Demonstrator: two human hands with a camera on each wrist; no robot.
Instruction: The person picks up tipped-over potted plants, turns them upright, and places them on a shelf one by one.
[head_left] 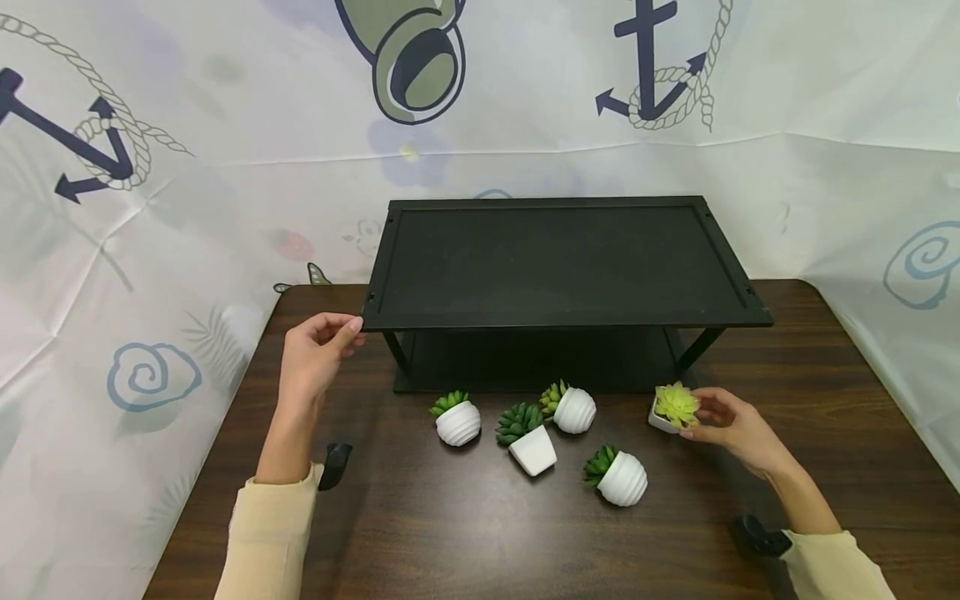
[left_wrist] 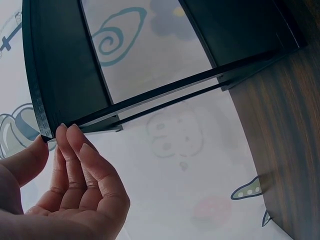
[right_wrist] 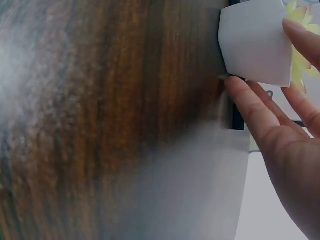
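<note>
My left hand (head_left: 318, 346) pinches the near left corner of a black two-tier shelf (head_left: 562, 267). In the left wrist view the thumb lies on one side of the corner and the fingertips (left_wrist: 73, 129) on the other. At the right, my right hand (head_left: 738, 425) holds a small potted succulent (head_left: 677, 406) with yellow-green leaves, in front of the shelf's right end. Its angular white pot (right_wrist: 257, 45) sits between thumb and fingers in the right wrist view, upright, close to the wooden table.
Several more potted succulents lie tipped over before the shelf: one at the left (head_left: 458, 422), an angular-potted one (head_left: 533, 451), and ribbed-potted ones (head_left: 575, 410) nearer the right. The dark wooden table (head_left: 450, 542) meets a white printed cloth (head_left: 225, 225) behind and at the sides.
</note>
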